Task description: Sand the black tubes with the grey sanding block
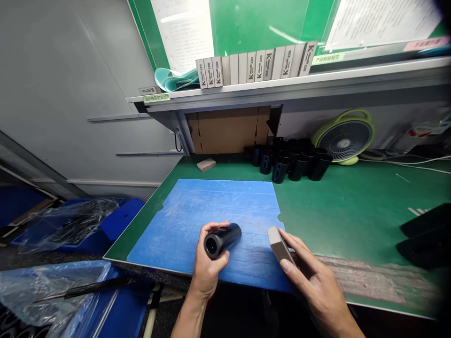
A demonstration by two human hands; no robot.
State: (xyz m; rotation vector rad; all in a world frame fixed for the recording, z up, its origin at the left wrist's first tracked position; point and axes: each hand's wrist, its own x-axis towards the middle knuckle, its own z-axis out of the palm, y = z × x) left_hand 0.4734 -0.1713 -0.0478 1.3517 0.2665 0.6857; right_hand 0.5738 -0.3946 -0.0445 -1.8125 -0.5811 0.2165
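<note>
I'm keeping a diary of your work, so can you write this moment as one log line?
left hand: grips black tube | right hand: holds tan block | below: blue mat | behind: black tubes

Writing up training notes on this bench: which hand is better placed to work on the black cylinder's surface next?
Right, probably. The right hand holds a beige block close to the black cylinder, while the left hand is wrapped around that cylinder, over the blue mat.
</note>
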